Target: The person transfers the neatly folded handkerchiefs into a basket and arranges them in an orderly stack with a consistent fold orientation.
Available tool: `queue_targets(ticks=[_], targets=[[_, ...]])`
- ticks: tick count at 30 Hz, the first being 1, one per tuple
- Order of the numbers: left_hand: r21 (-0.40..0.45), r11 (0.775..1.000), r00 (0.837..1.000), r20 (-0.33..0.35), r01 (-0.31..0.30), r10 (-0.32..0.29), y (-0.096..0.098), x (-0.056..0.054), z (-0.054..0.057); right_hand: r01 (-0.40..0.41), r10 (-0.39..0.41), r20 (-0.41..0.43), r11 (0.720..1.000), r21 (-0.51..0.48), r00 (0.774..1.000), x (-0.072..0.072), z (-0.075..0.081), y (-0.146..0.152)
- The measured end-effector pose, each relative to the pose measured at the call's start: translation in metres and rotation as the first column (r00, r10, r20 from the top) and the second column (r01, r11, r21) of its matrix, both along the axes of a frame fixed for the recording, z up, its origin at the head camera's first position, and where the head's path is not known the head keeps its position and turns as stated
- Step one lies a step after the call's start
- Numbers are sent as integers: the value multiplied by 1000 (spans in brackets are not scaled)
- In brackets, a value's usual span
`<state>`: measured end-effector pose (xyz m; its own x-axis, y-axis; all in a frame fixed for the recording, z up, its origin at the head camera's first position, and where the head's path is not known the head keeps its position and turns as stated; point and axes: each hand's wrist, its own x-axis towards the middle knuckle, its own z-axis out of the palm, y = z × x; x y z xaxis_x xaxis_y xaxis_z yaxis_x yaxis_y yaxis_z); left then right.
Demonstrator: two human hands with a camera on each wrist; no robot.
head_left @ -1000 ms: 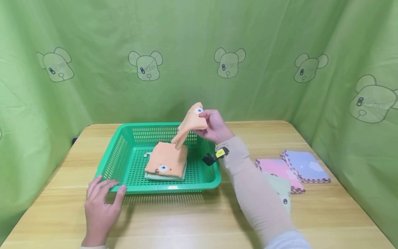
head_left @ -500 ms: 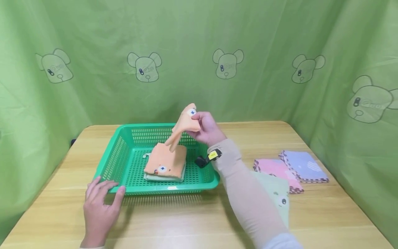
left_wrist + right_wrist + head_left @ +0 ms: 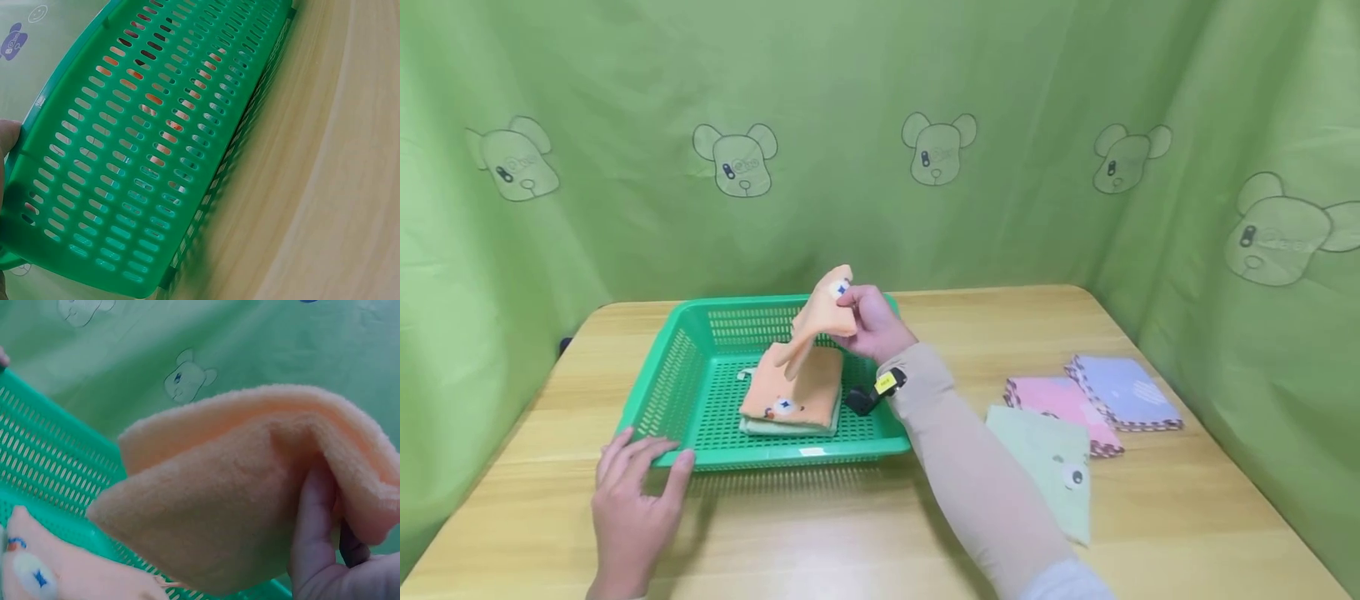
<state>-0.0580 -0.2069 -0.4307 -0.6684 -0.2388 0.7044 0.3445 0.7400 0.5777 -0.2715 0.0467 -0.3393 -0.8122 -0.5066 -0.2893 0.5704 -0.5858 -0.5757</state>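
My right hand pinches a folded peach towel by one end, thumb on top, above the basket; its other end droops. Just under that end, a second peach towel with a bear face lies folded on a pale one in the green plastic basket. The right wrist view shows the held towel doubled over, fuzzy side out. My left hand holds the basket's near left corner, thumb on the front rim and fingers along the left side. Only a bit of it shows in the left wrist view.
To the right, a pale green towel, a pink towel and a blue towel with checked edging lie flat, partly overlapping, on the wooden table. Green curtains hang behind the table and at both sides.
My right hand has moved left and slightly down with the peach towel, and its hanging end is now lower over the stack. The left hand stays at the basket corner.
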Motion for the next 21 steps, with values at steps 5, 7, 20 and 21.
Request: queue_targets(ticks=[5,7,20,21], targets=[[0,1000,1000,28,-14,14,-3,4,2,-50,52,-56,998,34,997,1,-3,-7],[5,1000,999,43,-18,18,-2,5,2,-65,70,-73,996,65,995,2,-4,-9],[9,1000,999,36,-4,4,-1,3,3,-98,130,-117,964,246,985,3,-11,-16],[9,1000,999,38,-4,3,-1,2,3,-106,141,-117,957,269,983,3,-12,-17]])
